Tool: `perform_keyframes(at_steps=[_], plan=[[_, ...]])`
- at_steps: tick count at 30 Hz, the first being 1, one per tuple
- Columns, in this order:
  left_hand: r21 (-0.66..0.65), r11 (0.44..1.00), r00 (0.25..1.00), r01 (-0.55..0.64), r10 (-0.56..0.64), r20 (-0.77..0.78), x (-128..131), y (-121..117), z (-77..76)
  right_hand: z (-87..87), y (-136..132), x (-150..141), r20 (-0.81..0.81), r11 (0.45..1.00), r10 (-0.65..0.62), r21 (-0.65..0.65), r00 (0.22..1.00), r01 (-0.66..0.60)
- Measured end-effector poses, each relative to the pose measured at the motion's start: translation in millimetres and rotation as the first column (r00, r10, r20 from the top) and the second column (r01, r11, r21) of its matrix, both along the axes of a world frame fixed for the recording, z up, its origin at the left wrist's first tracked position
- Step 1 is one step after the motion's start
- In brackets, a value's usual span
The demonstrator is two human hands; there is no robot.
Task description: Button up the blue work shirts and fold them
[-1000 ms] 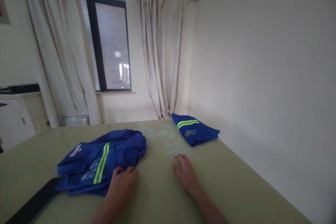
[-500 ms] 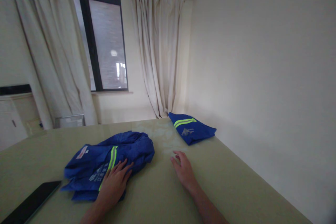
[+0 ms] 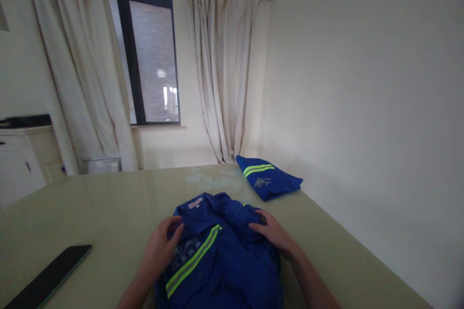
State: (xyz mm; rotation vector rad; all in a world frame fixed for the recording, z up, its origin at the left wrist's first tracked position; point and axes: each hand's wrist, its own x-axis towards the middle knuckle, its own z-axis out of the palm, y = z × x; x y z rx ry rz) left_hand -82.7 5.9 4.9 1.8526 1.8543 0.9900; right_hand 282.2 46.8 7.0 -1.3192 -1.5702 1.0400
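A blue work jacket (image 3: 235, 270) is laid at the near edge of the worktop (image 3: 119, 222), around the middle of that edge, presumably so that both sides can be reached without stretching. Its neck is turned toward the far edge, with the inner label (image 3: 195, 203) exposed, while the lower part is cut off by the bottom of the view. By this placing, the front with its yellow-green reflective stripe (image 3: 194, 263) is set face up between the hands. The cloth is flanked at collar height by the left hand (image 3: 159, 246), whose thumb and fingers are curled toward each other at the jacket's left border; whether any fabric is pinched in that grip cannot be told. The right hand (image 3: 275, 234) is rested on the opposite shoulder, thumb and fingertips set apart over the cloth; whether a fold is caught between them cannot be made out either. The two sides seem to be matched so that the garment is steadied evenly. A folded blue garment (image 3: 268, 181) is placed at the far right corner, beside the wall (image 3: 362, 106), seemingly out of the way. A flat black device (image 3: 50, 277) is left toward the near left corner, well apart from the jacket.
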Motion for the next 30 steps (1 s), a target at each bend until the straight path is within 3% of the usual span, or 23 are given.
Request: perform_keyframes(at_steps=[2,3,5,7,10,12,14,16,18,21,25,28,30], plan=[[0.059,0.966,0.938,-0.254,0.260,-0.228,-12,6,-14.6,10.0,-9,-4,-0.134,0.984,0.121,-0.116,0.984,-0.137],[0.048,0.950,0.898,-0.310,0.309,-0.313,-17,7,-20.1,14.3,-13,-6,-0.192,0.972,0.147,-0.153,0.970,-0.177],[-0.008,0.955,0.881,-0.297,0.270,-0.387,-20,7,-26.3,19.9,-18,-12,-0.252,0.965,0.164,-0.162,0.954,-0.208],[0.001,0.981,0.914,-0.196,0.183,-0.362,-19,7,-27.1,21.1,-19,-15,-0.250,0.958,0.178,-0.175,0.952,-0.225],[0.085,0.994,0.981,-0.065,0.079,-0.178,-15,9,-23.4,16.7,-16,-13,-0.050,0.969,0.188,-0.151,0.981,-0.193],[0.068,0.997,0.996,0.026,-0.032,0.085,-14,11,-19.4,12.5,-12,-9,0.157,0.994,0.107,-0.035,0.982,-0.102],[0.001,0.997,0.933,0.078,-0.073,0.352,-10,10,-14.2,9.7,-11,-6,0.308,0.991,-0.048,0.130,0.950,0.008],[-0.081,0.995,0.891,0.058,-0.015,0.454,-2,3,-8.7,8.8,-13,-7,0.345,0.957,-0.180,0.277,0.921,0.083],[-0.110,0.989,0.927,0.094,-0.046,0.373,13,-8,-4.6,9.0,-18,-14,0.337,0.925,-0.202,0.374,0.920,0.066],[-0.052,0.948,0.949,0.313,-0.311,0.045,39,-31,-4.3,8.4,-29,-29,0.411,0.914,-0.082,0.394,0.908,-0.096],[-0.003,0.919,0.869,0.394,-0.374,-0.323,58,-53,-15.9,9.2,-43,-41,0.578,0.923,0.014,0.307,0.816,-0.232],[0.033,0.873,0.764,0.487,-0.407,-0.501,50,-64,-33.6,15.1,-55,-39,0.664,0.917,0.007,0.294,0.747,-0.270],[0.075,0.828,0.723,0.556,-0.437,-0.535,37,-75,-46.9,17.5,-67,-32,0.698,0.914,-0.032,0.310,0.715,-0.263]])
